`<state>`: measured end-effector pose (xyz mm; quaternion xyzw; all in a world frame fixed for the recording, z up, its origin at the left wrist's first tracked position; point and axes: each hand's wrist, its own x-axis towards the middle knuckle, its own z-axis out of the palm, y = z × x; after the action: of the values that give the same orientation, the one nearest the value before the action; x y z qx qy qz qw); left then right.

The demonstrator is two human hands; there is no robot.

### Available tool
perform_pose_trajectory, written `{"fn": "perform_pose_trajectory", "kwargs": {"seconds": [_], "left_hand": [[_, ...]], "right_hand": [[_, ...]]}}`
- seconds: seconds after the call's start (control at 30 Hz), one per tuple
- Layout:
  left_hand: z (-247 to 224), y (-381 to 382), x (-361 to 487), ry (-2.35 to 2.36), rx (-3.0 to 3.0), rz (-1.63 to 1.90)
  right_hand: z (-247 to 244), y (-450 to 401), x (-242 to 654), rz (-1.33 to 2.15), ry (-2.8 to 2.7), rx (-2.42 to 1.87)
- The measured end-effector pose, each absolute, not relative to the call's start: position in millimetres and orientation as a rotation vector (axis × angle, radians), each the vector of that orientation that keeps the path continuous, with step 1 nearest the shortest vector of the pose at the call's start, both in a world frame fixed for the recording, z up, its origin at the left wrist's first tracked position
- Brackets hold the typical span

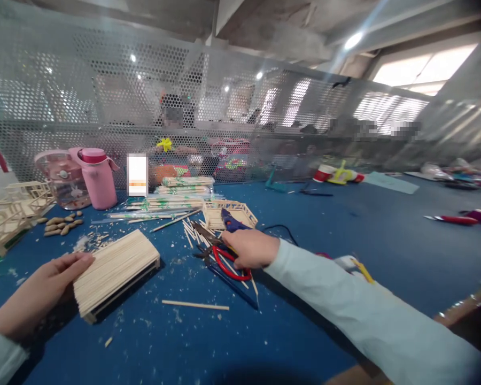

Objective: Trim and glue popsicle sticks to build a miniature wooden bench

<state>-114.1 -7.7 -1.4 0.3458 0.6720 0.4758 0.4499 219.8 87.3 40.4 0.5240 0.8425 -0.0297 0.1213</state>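
Observation:
My left hand [50, 280] grips the left end of a block-like model of pale wooden sticks [118, 267], thumb on top and fingers underneath. Its slatted top faces up and it sits tilted close to the blue table. Reaching forward, my right hand [254, 248] is closed around the handle end of metal-jawed pliers [207, 233]. Just below that hand lie red-handled cutters [224, 264], partly overlapped by it. A blue glue gun [233, 220] rests right behind the hand. Loose sticks [189, 235] are scattered around the tools, and a single stick [195, 305] lies in front.
A small stick-built frame [244, 214] stands behind the tools, beside bagged stick bundles [180, 195]. At the left are a pink bottle [98, 179], a clear jug [68, 184], peanuts [60, 224] and more stick models [4, 227]. A perforated metal screen [232, 107] backs the table.

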Motion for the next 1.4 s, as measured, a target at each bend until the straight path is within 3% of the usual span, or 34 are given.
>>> {"fn": "perform_pose_trajectory", "kwargs": {"seconds": [0.23,0.47,0.57,1.0,1.4], "left_hand": [[-14.2,-3.3,-134.3,1.6,0.545,1.209],[5.0,-3.9,-101.4,1.618,0.631,1.12],[11.4,1.8,-86.2,1.631,0.772,1.032],[-20.2,6.4,-101.6,1.498,1.031,1.035],[-18.6,4.7,-92.6,1.611,1.079,1.098]], "right_hand": [[49.3,20.4,268.1,-0.369,2.529,1.858],[22.8,-24.3,292.8,-0.279,2.371,1.999],[25.1,-8.9,275.7,-0.033,2.549,2.027],[10.8,44.7,215.8,-0.454,2.862,1.566],[9.4,35.9,206.8,0.088,2.519,1.769]]}}
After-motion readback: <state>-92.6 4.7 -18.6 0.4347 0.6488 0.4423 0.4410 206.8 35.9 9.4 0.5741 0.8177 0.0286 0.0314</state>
